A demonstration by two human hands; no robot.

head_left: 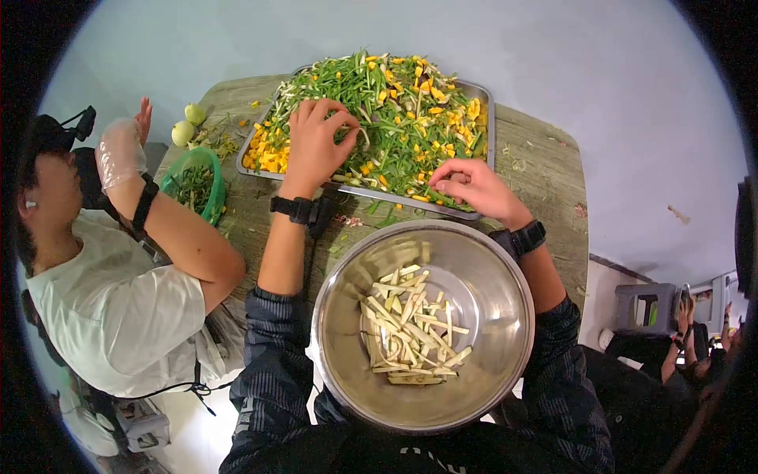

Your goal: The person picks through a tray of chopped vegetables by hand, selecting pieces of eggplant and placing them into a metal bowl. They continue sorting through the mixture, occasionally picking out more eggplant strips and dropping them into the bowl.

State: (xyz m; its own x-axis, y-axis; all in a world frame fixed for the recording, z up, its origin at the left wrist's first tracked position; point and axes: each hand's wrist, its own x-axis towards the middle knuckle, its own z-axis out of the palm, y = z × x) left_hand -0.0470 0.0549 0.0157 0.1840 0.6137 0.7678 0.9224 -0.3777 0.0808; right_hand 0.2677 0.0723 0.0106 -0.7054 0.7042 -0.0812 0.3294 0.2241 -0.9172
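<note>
A large metal tray [359,189] holds a heap of chopped green stalks [347,83] mixed with yellow-orange diced pieces [264,154]. Over its left half, my left hand [316,146] bends its fingers toward the thumb; a pale vegetable strip [365,137] shows at the fingertips. My right hand [478,188] is at the tray's front right edge, thumb and fingers drawn together above the greens; whatever they pinch is too small to make out. Below both hands, close to my body, a steel bowl [493,316] contains pale cut vegetable sticks [410,324].
On the left sits a person in a white shirt [118,316], a plastic-gloved hand [121,150] raised. A green basket [215,186] of greens and two round pale green vegetables [183,133] stand on the wooden table [545,174]. Other people's arms [681,336] show at far right.
</note>
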